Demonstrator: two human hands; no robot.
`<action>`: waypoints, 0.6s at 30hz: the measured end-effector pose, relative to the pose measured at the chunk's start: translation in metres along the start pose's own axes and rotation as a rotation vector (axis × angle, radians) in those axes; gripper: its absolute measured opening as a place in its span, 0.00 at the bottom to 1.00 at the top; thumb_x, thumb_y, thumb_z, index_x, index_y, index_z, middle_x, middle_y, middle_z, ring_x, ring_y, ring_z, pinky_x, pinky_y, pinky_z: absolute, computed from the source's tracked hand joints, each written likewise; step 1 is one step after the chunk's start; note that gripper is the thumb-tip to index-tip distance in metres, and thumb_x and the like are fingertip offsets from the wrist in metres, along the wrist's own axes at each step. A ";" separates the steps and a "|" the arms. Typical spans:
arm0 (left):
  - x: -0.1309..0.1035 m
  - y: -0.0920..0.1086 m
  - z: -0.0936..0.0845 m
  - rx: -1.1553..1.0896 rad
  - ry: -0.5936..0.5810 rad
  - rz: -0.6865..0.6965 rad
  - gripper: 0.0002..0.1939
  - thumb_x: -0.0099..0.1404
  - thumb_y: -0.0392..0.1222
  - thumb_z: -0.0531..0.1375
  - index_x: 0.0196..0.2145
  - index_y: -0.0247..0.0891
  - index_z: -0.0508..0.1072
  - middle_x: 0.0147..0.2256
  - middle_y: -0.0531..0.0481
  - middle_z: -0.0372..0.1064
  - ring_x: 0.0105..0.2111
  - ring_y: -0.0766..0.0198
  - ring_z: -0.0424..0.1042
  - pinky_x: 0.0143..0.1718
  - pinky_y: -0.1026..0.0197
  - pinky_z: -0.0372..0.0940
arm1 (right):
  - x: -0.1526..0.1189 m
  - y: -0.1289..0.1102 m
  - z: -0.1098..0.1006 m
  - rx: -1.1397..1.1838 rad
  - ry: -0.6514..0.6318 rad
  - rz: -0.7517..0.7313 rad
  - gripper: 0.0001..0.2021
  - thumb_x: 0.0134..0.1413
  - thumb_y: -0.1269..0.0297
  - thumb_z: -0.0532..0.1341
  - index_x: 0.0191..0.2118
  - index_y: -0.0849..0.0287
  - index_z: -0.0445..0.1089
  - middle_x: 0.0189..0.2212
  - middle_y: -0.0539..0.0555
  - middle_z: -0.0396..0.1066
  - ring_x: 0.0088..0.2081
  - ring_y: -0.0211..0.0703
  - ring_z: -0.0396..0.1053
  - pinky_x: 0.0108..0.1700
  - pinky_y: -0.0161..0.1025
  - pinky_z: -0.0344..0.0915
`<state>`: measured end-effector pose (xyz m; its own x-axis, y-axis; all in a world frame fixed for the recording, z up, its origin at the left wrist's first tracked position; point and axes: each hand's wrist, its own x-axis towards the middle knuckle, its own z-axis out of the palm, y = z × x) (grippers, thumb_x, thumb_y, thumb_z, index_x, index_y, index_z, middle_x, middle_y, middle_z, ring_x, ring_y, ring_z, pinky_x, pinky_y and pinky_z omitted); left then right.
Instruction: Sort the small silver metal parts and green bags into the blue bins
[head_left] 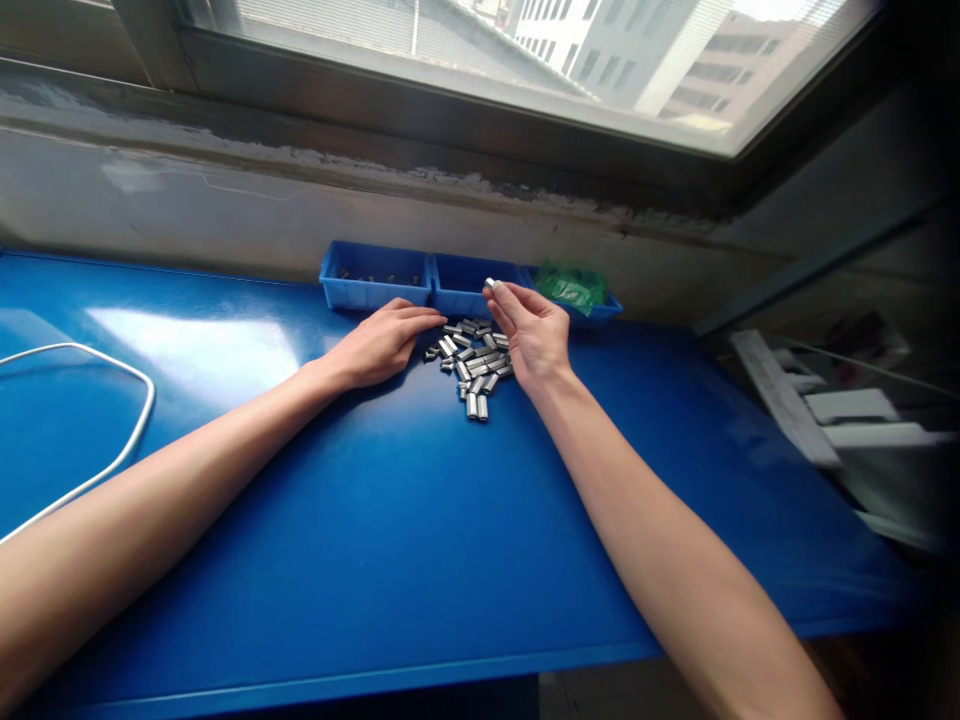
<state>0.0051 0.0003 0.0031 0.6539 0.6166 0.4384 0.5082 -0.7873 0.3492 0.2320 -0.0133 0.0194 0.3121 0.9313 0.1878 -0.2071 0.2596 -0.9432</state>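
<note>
Several small silver metal pieces [480, 368] lie in a loose pile on the blue table [420, 540]. Above the pile's right side, my right hand [531, 328] pinches one metal piece [490, 284] between thumb and fingertips, in front of the middle blue bin [459, 300]. My left hand [386, 342] rests palm down at the left edge of the pile, fingers stretched out toward the right, with no piece visible in it. In the left blue bin [375, 294] lie some small dark parts.
A right blue bin [600, 316] holds a green plastic bag [571, 288]. The bins stand against the wall under a window. A white cable [142, 420] curves over the table at the left. White objects [855, 405] stand beyond the table's right edge.
</note>
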 end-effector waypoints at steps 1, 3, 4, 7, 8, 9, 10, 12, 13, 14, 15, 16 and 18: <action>0.000 0.000 0.000 0.013 -0.045 0.001 0.30 0.70 0.30 0.49 0.66 0.37 0.71 0.65 0.44 0.69 0.59 0.50 0.69 0.64 0.46 0.64 | 0.003 0.002 0.001 -0.005 0.009 -0.013 0.16 0.41 0.57 0.80 0.36 0.57 0.80 0.38 0.52 0.83 0.47 0.45 0.82 0.57 0.43 0.77; 0.000 0.002 -0.001 0.044 -0.127 -0.008 0.33 0.70 0.29 0.48 0.71 0.40 0.65 0.69 0.47 0.63 0.62 0.48 0.66 0.65 0.41 0.62 | 0.007 0.005 0.000 -0.028 0.006 -0.047 0.15 0.44 0.59 0.78 0.38 0.56 0.80 0.41 0.52 0.83 0.50 0.47 0.81 0.58 0.46 0.77; 0.000 0.003 -0.002 0.061 -0.159 -0.015 0.34 0.70 0.29 0.48 0.72 0.41 0.63 0.70 0.48 0.60 0.62 0.46 0.64 0.65 0.39 0.61 | 0.007 0.006 -0.001 -0.050 -0.008 -0.072 0.14 0.46 0.59 0.77 0.39 0.56 0.80 0.42 0.52 0.83 0.51 0.48 0.81 0.59 0.47 0.77; 0.000 0.007 -0.003 0.108 -0.208 -0.033 0.34 0.70 0.30 0.48 0.72 0.43 0.63 0.71 0.48 0.59 0.63 0.45 0.64 0.63 0.38 0.62 | 0.001 0.004 -0.008 -0.177 -0.069 -0.179 0.11 0.53 0.60 0.73 0.42 0.55 0.79 0.44 0.53 0.83 0.50 0.49 0.82 0.57 0.49 0.78; 0.000 0.008 -0.004 0.116 -0.200 -0.034 0.33 0.71 0.30 0.47 0.71 0.43 0.65 0.71 0.48 0.60 0.62 0.45 0.64 0.63 0.38 0.62 | -0.002 0.002 -0.012 -0.250 -0.085 -0.223 0.09 0.56 0.59 0.71 0.42 0.54 0.79 0.43 0.53 0.83 0.48 0.49 0.82 0.55 0.49 0.78; 0.000 0.009 -0.004 0.118 -0.180 -0.034 0.30 0.72 0.32 0.48 0.69 0.41 0.67 0.69 0.46 0.63 0.62 0.46 0.65 0.63 0.39 0.63 | -0.006 0.000 -0.015 -0.338 -0.096 -0.271 0.08 0.58 0.59 0.69 0.41 0.55 0.80 0.42 0.54 0.83 0.46 0.49 0.82 0.53 0.49 0.79; 0.000 0.010 -0.003 0.116 -0.150 -0.034 0.28 0.73 0.33 0.48 0.67 0.39 0.70 0.67 0.44 0.66 0.61 0.46 0.67 0.63 0.41 0.63 | -0.010 -0.002 -0.018 -0.433 -0.096 -0.323 0.08 0.59 0.58 0.68 0.41 0.55 0.80 0.40 0.54 0.83 0.44 0.50 0.83 0.52 0.49 0.79; 0.000 0.010 -0.003 0.110 -0.082 -0.039 0.24 0.74 0.36 0.50 0.62 0.35 0.74 0.63 0.41 0.71 0.60 0.48 0.69 0.63 0.44 0.65 | -0.016 -0.005 -0.022 -0.617 -0.104 -0.407 0.08 0.61 0.59 0.66 0.41 0.54 0.81 0.39 0.54 0.83 0.43 0.50 0.82 0.51 0.48 0.78; 0.000 0.011 -0.002 0.108 -0.052 -0.046 0.23 0.74 0.37 0.51 0.60 0.34 0.75 0.60 0.40 0.73 0.59 0.48 0.70 0.62 0.46 0.66 | -0.019 -0.005 -0.023 -0.676 -0.106 -0.428 0.08 0.62 0.59 0.65 0.41 0.54 0.81 0.39 0.54 0.83 0.43 0.50 0.82 0.51 0.48 0.78; 0.000 0.011 -0.002 0.107 -0.026 -0.053 0.21 0.74 0.38 0.52 0.58 0.34 0.77 0.58 0.39 0.75 0.58 0.49 0.71 0.61 0.47 0.67 | -0.021 -0.005 -0.023 -0.716 -0.112 -0.439 0.09 0.62 0.59 0.65 0.42 0.55 0.81 0.39 0.54 0.84 0.43 0.50 0.82 0.51 0.47 0.78; 0.000 0.011 -0.002 0.107 -0.005 -0.059 0.20 0.74 0.38 0.53 0.56 0.34 0.77 0.57 0.39 0.75 0.57 0.49 0.72 0.60 0.48 0.67 | -0.022 -0.005 -0.022 -0.742 -0.117 -0.444 0.09 0.62 0.59 0.64 0.41 0.55 0.81 0.39 0.54 0.84 0.42 0.50 0.82 0.50 0.47 0.77; -0.001 0.011 -0.002 0.105 0.012 -0.062 0.18 0.74 0.39 0.53 0.55 0.35 0.78 0.55 0.39 0.76 0.55 0.50 0.73 0.60 0.49 0.68 | -0.024 -0.004 -0.021 -0.756 -0.124 -0.446 0.09 0.63 0.59 0.64 0.41 0.55 0.81 0.39 0.54 0.84 0.42 0.50 0.81 0.49 0.46 0.77; -0.001 0.011 -0.002 0.099 0.034 -0.064 0.16 0.73 0.39 0.55 0.53 0.35 0.77 0.52 0.39 0.77 0.53 0.50 0.73 0.58 0.49 0.69 | -0.025 -0.003 -0.019 -0.774 -0.147 -0.453 0.10 0.62 0.59 0.63 0.41 0.56 0.81 0.39 0.54 0.84 0.41 0.49 0.81 0.48 0.45 0.77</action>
<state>0.0090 -0.0094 0.0078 0.5994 0.6644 0.4464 0.6026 -0.7416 0.2947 0.2428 -0.0422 0.0128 0.0790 0.8188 0.5686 0.6043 0.4143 -0.6806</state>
